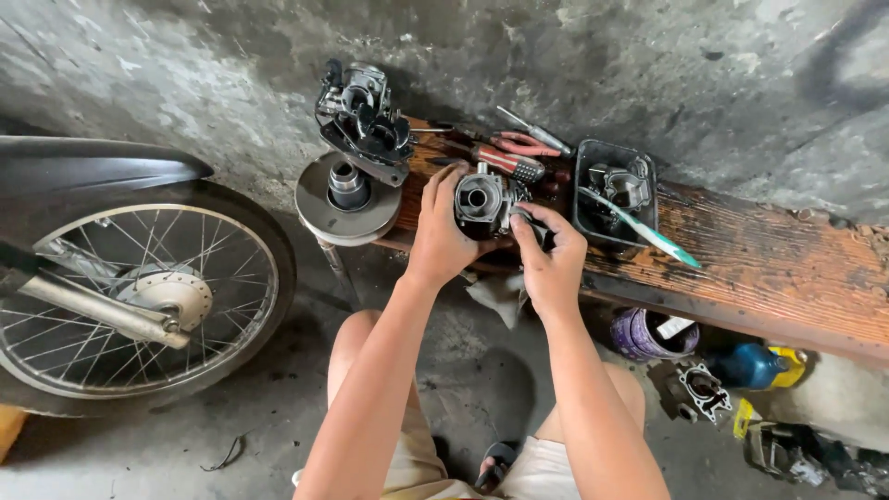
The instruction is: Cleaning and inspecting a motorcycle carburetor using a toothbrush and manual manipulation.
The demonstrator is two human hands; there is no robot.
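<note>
— Metal and shiny, that's the small engine part [483,199] in the middle of the head view. Who holds it?

— Both hands do. The left hand [440,236] wraps around its left side, fingers closed tight on it. The right hand [551,259] sits at about four o'clock from the part, and its thumb and fingers pinch the part's lower right corner.

— Where is the part?

— It is just over the front edge of the long wooden bench [769,268], which has orange and black marks.

— What is around it?

— At ten o'clock from the part lies a round grey disc [347,199] with a black machine piece [363,116] leaning over it. At one o'clock are red-handled pliers [519,143] and a screwdriver [505,162]. At three o'clock stands a dark tray [613,194] with metal bits inside, and a green toothbrush [644,231] sticks out of it.

— And lower down?

— At nine o'clock, well apart, is a motorbike wheel [139,296] with thin spokes. At five o'clock on the floor sit a purple tub [648,333] and a blue bottle [755,366]. A grey rag [500,296] hangs under the hands.
</note>
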